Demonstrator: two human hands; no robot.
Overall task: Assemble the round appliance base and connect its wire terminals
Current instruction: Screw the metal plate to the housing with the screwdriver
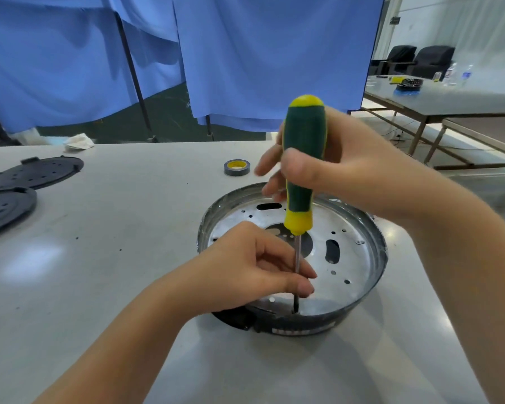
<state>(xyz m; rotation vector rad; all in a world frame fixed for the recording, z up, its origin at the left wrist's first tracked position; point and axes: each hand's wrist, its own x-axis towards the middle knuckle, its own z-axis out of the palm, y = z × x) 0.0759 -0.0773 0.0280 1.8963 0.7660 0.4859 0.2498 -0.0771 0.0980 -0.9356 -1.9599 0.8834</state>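
Nearby, tape roll (237, 167), two black discs (35, 172), fingers (299, 282) pinching screwdriver (303, 158) shaft

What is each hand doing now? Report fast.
Left hand: pinching the screwdriver shaft near the tip.
Right hand: gripping the screwdriver handle.

Shiny metal base (362, 258), matt table (129, 258)

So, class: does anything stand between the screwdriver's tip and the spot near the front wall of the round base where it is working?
Nothing visible does. The screwdriver, gripped by the right hand, runs straight down to the round base floor. The left hand pinches the shaft just above the tip, beside the path, not across it.
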